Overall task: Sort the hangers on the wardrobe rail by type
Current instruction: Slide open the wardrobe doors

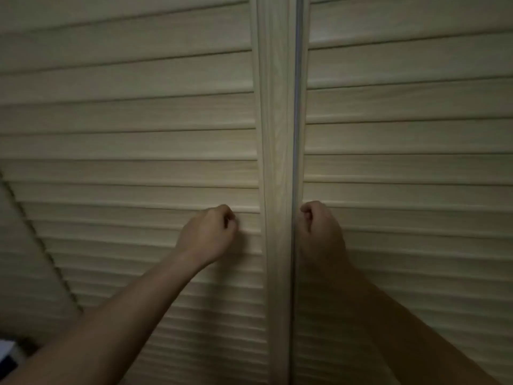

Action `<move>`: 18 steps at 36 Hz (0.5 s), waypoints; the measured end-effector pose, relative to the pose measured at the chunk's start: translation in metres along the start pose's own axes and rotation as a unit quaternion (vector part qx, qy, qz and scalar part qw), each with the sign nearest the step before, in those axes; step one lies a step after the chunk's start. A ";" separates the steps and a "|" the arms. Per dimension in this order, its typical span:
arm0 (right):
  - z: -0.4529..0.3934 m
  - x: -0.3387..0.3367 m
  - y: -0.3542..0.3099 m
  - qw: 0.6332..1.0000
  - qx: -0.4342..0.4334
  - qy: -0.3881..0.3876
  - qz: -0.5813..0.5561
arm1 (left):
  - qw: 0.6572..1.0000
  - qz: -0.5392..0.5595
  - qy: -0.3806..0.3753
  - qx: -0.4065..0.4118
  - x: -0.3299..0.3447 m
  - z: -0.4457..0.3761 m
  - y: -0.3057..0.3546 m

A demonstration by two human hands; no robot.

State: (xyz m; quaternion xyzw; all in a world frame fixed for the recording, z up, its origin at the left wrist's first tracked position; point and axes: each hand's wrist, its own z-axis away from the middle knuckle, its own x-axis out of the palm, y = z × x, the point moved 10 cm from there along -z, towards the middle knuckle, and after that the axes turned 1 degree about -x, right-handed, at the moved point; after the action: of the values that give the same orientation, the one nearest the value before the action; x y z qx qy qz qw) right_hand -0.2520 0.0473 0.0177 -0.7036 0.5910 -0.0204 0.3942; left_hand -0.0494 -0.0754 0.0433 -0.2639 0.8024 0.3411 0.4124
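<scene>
Two pale louvred wardrobe doors fill the view and stand closed. The left door (125, 140) and the right door (410, 140) meet at a narrow vertical gap. My left hand (209, 234) has its fingers curled onto a slat of the left door, just left of the door's inner frame. With its fingers curled, my right hand (319, 229) holds the inner edge of the right door beside the gap. What lies under the fingers is hidden. No hangers or rail are in view.
A slanted pale panel edge (39, 240) runs down the lower left. A small white and dark object (7, 357) shows at the bottom left corner. The light is dim.
</scene>
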 end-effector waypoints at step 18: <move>-0.035 0.051 -0.010 0.962 -0.039 -0.197 0.184 | 0.989 0.073 -0.008 0.125 -0.027 -0.030 0.024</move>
State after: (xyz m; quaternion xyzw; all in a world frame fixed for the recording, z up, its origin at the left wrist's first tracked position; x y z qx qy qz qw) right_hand -0.2454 -0.0146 0.0255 -0.5876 0.6213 0.2139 0.4721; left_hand -0.0667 -0.0796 0.0869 -0.1486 0.8526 0.2690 0.4227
